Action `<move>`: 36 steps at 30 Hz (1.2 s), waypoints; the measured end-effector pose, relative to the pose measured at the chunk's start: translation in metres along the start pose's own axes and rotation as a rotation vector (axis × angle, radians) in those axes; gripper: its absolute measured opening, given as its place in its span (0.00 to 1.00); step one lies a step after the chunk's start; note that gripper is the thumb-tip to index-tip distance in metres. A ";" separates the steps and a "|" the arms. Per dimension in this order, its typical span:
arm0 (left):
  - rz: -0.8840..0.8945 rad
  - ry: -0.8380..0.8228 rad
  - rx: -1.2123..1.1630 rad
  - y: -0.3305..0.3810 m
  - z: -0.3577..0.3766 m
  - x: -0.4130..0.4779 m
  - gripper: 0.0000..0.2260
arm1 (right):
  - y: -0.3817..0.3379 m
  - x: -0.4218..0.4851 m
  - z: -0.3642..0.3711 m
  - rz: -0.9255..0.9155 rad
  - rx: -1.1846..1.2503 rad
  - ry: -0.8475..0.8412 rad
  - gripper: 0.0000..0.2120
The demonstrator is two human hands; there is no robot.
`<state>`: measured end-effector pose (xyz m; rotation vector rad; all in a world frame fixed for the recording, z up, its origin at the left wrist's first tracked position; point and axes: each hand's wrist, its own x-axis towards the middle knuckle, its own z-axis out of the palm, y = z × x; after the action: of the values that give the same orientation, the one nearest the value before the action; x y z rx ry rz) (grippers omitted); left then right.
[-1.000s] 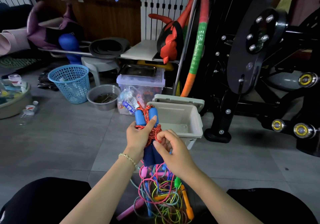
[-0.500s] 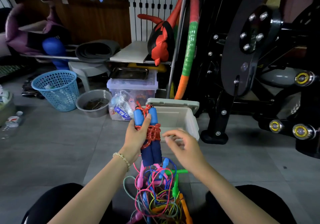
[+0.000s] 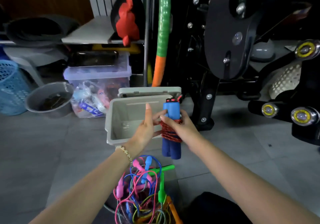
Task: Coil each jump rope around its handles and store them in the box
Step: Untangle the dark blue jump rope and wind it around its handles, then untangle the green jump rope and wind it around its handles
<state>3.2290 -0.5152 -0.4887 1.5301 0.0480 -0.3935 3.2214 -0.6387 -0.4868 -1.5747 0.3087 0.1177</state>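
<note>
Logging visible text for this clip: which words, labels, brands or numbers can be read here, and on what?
No text is readable in this frame.
Blue and white packet in the clear bag: carries print, too blurred to read.
Grey box: no text visible.
Coiled jump rope: no text visible.

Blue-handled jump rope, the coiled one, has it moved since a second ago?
Yes. The blue-handled jump rope has shifted right against the grey box: from its left edge to its right side, gripped by the right hand.
</note>
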 end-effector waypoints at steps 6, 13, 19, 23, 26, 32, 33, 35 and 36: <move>-0.082 0.000 0.028 -0.064 0.013 0.055 0.27 | 0.073 0.041 -0.054 0.228 0.164 0.011 0.11; -0.052 -0.070 0.676 -0.186 -0.008 0.089 0.17 | 0.175 0.067 -0.109 0.437 0.311 0.164 0.13; -0.067 -0.180 0.893 -0.260 -0.007 0.119 0.11 | 0.268 0.089 -0.143 0.470 0.096 0.286 0.16; -0.012 -0.199 1.053 -0.291 0.003 0.141 0.16 | 0.307 0.108 -0.155 0.459 -0.049 0.390 0.14; -0.017 -0.270 1.136 -0.315 0.010 0.151 0.18 | 0.328 0.122 -0.159 0.438 -0.002 0.446 0.13; 0.065 -0.290 1.282 -0.350 0.019 0.151 0.16 | 0.360 0.128 -0.159 0.457 -0.004 0.419 0.18; 0.088 -0.271 1.298 -0.354 0.021 0.149 0.15 | 0.362 0.127 -0.159 0.462 -0.027 0.414 0.19; 0.098 -0.249 1.300 -0.358 0.023 0.147 0.13 | 0.361 0.125 -0.159 0.465 -0.084 0.404 0.20; 0.097 -0.225 1.280 -0.357 0.024 0.146 0.13 | 0.357 0.125 -0.160 0.454 -0.135 0.399 0.22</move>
<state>3.2612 -0.5671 -0.8707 2.7103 -0.5516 -0.5530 3.2264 -0.8123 -0.8588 -1.6328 0.9878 0.1772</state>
